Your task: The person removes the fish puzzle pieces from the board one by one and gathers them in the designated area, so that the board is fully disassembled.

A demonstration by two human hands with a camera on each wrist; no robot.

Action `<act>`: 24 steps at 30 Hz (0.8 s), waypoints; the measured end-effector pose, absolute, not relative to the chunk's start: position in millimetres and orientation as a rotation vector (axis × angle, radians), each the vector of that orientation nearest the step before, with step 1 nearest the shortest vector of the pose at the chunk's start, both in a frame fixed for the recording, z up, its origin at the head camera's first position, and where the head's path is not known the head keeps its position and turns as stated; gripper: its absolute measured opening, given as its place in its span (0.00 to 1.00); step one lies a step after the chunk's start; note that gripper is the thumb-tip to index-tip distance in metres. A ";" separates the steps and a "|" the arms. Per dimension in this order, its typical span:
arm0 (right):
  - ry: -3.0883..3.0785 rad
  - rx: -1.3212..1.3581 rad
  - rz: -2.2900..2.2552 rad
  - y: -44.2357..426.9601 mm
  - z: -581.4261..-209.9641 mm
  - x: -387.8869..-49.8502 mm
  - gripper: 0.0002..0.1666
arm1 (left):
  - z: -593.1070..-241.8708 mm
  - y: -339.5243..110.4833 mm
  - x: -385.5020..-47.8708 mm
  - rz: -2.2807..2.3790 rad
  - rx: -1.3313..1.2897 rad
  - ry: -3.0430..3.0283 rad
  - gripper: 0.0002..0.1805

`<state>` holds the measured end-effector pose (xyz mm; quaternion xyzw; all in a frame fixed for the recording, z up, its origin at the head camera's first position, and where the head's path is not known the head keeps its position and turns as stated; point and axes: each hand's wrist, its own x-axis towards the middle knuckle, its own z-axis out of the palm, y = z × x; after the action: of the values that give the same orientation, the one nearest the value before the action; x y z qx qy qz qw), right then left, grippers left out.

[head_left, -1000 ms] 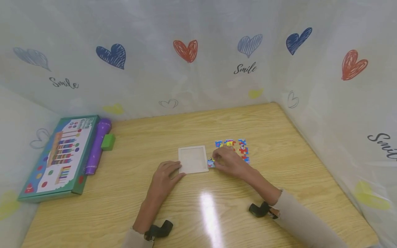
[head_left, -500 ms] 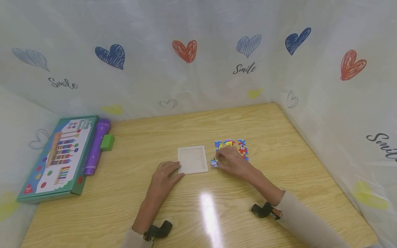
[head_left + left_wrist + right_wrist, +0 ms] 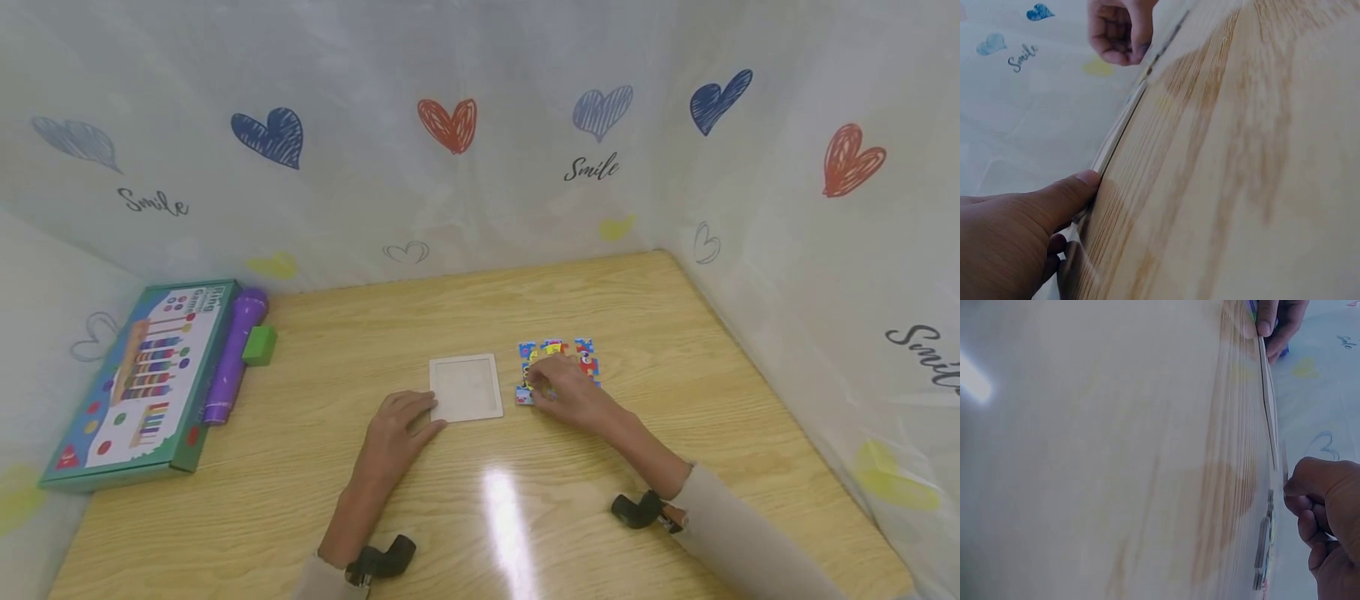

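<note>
In the head view a pale square puzzle tray (image 3: 465, 387) with a raised rim lies flat on the table. My left hand (image 3: 393, 432) grips its near left corner, thumb on the near edge and fingers on the left edge. Right of the tray, my right hand (image 3: 567, 392) pinches a blue puzzle piece (image 3: 522, 396) with thumb and forefinger; the hand partly covers it. Several colourful puzzle pieces (image 3: 587, 354) lie around and beneath that hand, some hidden. In the right wrist view the curled right fingers (image 3: 1310, 478) hold something thin beside the tray's end.
A wooden table (image 3: 360, 333) carries a green game box (image 3: 146, 379) at the left. Beside it lie a purple tube-shaped thing (image 3: 236, 354) and a green block (image 3: 259, 346). White sheets (image 3: 510, 208) printed with hearts line the back and sides.
My right hand has moved slightly to the right, and the blue puzzle piece has shifted with it, away from the tray. The left hand and tray have stayed in place.
</note>
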<state>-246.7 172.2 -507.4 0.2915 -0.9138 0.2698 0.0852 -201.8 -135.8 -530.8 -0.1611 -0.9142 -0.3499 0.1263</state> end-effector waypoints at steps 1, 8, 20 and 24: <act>-2.720 0.872 0.808 172.9 -507.7 -247.2 0.10 | -530.9 -135.7 -201.9 -1.018 -0.471 -2.659 0.21; -2.700 0.881 0.819 177.0 -509.7 -248.8 0.10 | -531.8 -135.9 -202.2 -1.019 -0.479 -2.649 0.21; -2.727 0.875 0.836 180.1 -511.2 -250.1 0.11 | -531.2 -137.0 -202.4 -1.016 -0.485 -2.642 0.21; -2.723 0.876 0.829 180.4 -513.6 -250.8 0.11 | -532.6 -137.2 -203.6 -1.018 -0.497 -2.635 0.21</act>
<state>-250.8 180.4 -513.6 0.2932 -0.9112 0.2776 0.0817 -203.6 -137.2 -532.6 -0.1718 -0.9101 -0.3516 0.1365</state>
